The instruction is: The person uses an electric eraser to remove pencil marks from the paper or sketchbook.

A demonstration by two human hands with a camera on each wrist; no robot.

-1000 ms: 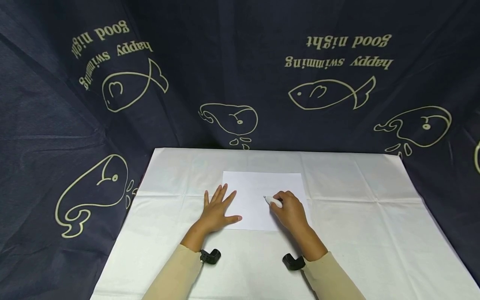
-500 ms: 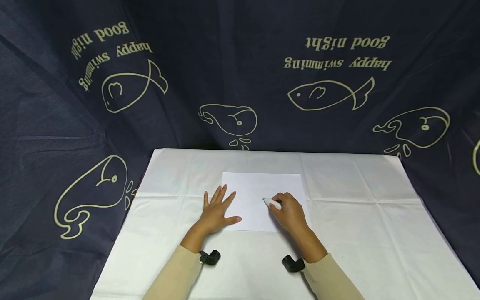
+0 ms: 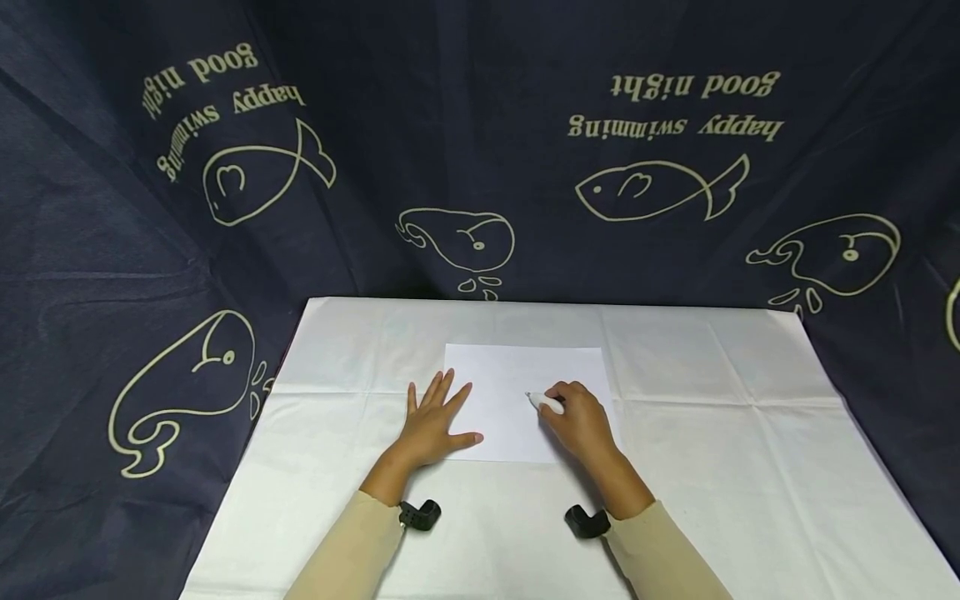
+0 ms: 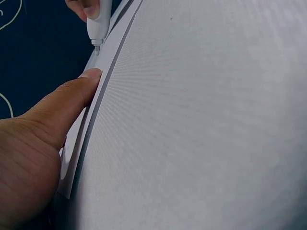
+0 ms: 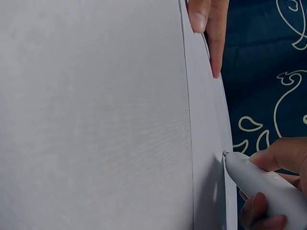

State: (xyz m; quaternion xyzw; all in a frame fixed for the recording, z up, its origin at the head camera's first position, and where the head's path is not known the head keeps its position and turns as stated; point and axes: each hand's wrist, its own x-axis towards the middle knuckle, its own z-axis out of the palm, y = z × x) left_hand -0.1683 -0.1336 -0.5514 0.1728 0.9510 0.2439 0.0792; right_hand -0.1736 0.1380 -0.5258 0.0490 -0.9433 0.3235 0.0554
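Note:
A sheet of white paper [image 3: 498, 367] lies on the white cloth. My left hand [image 3: 425, 429] rests palm down on the left part of the sheet, fingers spread, with the thumb [image 4: 67, 103] near the paper's front edge in the left wrist view. My right hand [image 3: 582, 421] pinches a thick-bodied white pen [image 3: 546, 402] between thumb and fingers over the right part. The pen's narrow metal tip points left and away, right at the paper near its middle. In the right wrist view, the tapered white body [image 5: 261, 184] leans low over the sheet.
The white cloth [image 3: 720, 467] has fold creases and covers the table. Behind and left hangs a dark blue curtain [image 3: 420, 100] printed with fish, whales and upside-down words. A black wrist camera [image 3: 422, 515] sits on the left wrist, another black camera [image 3: 587, 522] on the right.
The right hand and pen shift slightly toward the body, then back up the sheet by a similar small amount. The left hand stays in place on the paper.

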